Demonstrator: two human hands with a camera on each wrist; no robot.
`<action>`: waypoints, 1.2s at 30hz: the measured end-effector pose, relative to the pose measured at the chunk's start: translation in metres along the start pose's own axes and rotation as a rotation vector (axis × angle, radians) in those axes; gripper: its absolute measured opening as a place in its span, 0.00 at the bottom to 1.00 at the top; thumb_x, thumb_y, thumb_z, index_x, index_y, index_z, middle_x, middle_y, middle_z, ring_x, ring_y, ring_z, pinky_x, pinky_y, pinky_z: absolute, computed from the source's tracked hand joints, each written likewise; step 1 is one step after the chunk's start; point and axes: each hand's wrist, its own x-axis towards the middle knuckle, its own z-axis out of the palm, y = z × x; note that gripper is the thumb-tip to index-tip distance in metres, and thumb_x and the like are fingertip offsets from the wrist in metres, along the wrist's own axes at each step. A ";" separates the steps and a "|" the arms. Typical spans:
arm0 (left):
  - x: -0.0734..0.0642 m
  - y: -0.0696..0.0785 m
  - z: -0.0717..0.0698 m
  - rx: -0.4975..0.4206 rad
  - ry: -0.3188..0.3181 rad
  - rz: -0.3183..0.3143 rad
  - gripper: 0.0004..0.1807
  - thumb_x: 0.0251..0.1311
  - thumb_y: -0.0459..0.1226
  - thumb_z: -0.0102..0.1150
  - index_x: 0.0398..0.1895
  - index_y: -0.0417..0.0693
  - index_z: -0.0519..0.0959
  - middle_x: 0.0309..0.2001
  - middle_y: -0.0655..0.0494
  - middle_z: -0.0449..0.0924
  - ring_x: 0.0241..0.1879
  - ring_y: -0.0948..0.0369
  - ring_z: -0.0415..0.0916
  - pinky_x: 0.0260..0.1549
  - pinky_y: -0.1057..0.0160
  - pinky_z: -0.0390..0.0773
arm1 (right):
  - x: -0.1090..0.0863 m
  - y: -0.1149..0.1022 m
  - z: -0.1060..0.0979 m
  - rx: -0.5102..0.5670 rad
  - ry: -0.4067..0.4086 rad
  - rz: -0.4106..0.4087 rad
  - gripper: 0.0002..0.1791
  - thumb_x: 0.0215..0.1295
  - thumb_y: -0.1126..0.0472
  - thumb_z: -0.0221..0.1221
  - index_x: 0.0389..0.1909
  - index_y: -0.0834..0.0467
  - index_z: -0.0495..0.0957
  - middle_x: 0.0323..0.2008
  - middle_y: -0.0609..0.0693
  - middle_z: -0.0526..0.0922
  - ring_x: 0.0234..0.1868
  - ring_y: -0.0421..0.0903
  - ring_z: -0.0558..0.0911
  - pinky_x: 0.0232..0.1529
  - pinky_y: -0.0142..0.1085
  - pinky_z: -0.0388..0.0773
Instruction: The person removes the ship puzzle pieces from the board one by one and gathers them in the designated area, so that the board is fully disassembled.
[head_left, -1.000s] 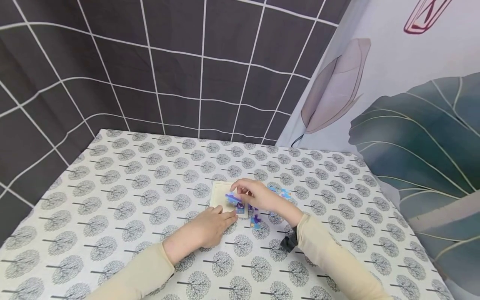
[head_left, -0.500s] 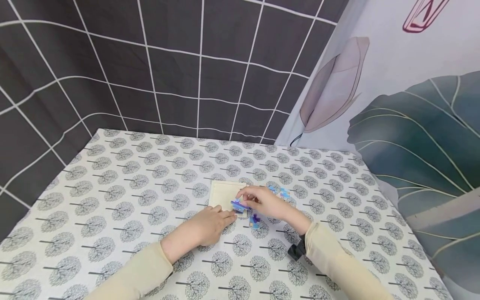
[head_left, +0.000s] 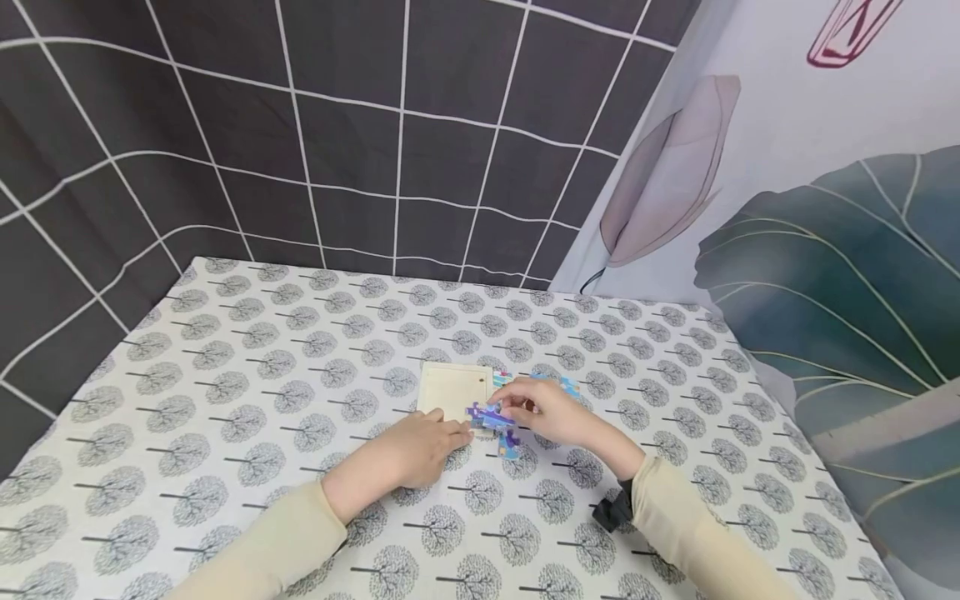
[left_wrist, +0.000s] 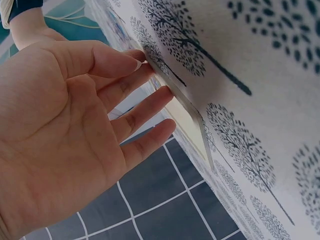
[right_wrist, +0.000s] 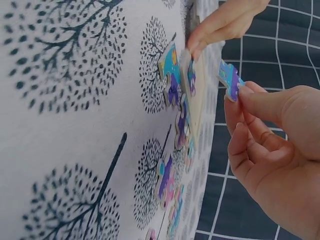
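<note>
A pale, shallow puzzle tray (head_left: 450, 385) lies on the table, a small hole near its upper right. My left hand (head_left: 426, 450) rests at its near edge with fingers extended; in the left wrist view the fingertips touch the tray's rim (left_wrist: 192, 112). A purple and blue jigsaw piece (right_wrist: 192, 80) sits in the tray's corner beside those fingertips. Between thumb and fingers my right hand (right_wrist: 280, 135) pinches another purple and blue jigsaw piece (right_wrist: 231, 80), held above the tray's right side. Just off the near right corner lies a loose jigsaw piece (head_left: 509, 447).
More loose jigsaw pieces (right_wrist: 166, 180) lie along the tray's right side, several of them partly behind my right hand in the head view. A tree-print cloth (head_left: 300, 375) covers the table. Behind it hangs a dark grid curtain (head_left: 360, 150), with a leaf-print curtain (head_left: 840, 283) to the right.
My right hand has shifted rightward and slightly down with the pinched jigsaw piece, uncovering more of the tray and its small hole. My left hand has stayed at the near edge.
</note>
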 end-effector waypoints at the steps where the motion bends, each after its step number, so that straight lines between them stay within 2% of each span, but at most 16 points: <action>1: 0.000 0.000 -0.001 -0.002 -0.002 0.000 0.26 0.62 0.37 0.50 0.66 0.52 0.67 0.68 0.59 0.62 0.66 0.47 0.59 0.65 0.49 0.61 | -0.002 0.001 0.000 0.001 0.000 0.006 0.12 0.61 0.68 0.57 0.46 0.60 0.79 0.31 0.47 0.80 0.32 0.37 0.77 0.37 0.28 0.79; 12: 0.001 -0.001 0.002 -0.011 -0.004 0.004 0.26 0.62 0.36 0.50 0.65 0.52 0.67 0.68 0.59 0.62 0.66 0.47 0.58 0.64 0.48 0.62 | -0.020 0.007 -0.001 0.020 -0.011 0.016 0.13 0.60 0.69 0.58 0.46 0.60 0.80 0.31 0.48 0.81 0.32 0.36 0.77 0.36 0.28 0.80; 17: 0.003 -0.002 0.004 0.017 0.001 0.005 0.25 0.63 0.37 0.50 0.65 0.53 0.67 0.68 0.60 0.62 0.66 0.48 0.59 0.64 0.49 0.63 | -0.025 0.011 -0.003 0.031 -0.016 0.028 0.13 0.60 0.69 0.58 0.47 0.61 0.79 0.31 0.48 0.80 0.33 0.37 0.77 0.37 0.28 0.80; 25: 0.003 -0.002 0.002 0.026 0.000 0.009 0.25 0.63 0.37 0.49 0.66 0.53 0.67 0.68 0.61 0.62 0.66 0.48 0.59 0.64 0.49 0.63 | -0.037 0.019 -0.005 0.002 -0.007 0.000 0.12 0.59 0.67 0.59 0.45 0.60 0.80 0.30 0.47 0.80 0.31 0.36 0.76 0.35 0.28 0.78; 32: 0.003 -0.001 0.000 0.023 0.006 0.008 0.25 0.63 0.37 0.50 0.65 0.53 0.67 0.68 0.61 0.62 0.66 0.48 0.59 0.64 0.51 0.63 | -0.049 0.023 -0.008 0.033 -0.008 0.001 0.13 0.58 0.71 0.59 0.45 0.61 0.79 0.31 0.44 0.80 0.33 0.37 0.77 0.36 0.29 0.79; 36: 0.003 0.000 -0.001 0.015 -0.003 0.003 0.26 0.63 0.37 0.50 0.65 0.53 0.67 0.68 0.60 0.62 0.66 0.47 0.59 0.65 0.50 0.62 | -0.054 0.024 -0.009 0.041 -0.013 -0.002 0.12 0.60 0.69 0.58 0.45 0.61 0.79 0.31 0.45 0.80 0.32 0.36 0.76 0.36 0.29 0.79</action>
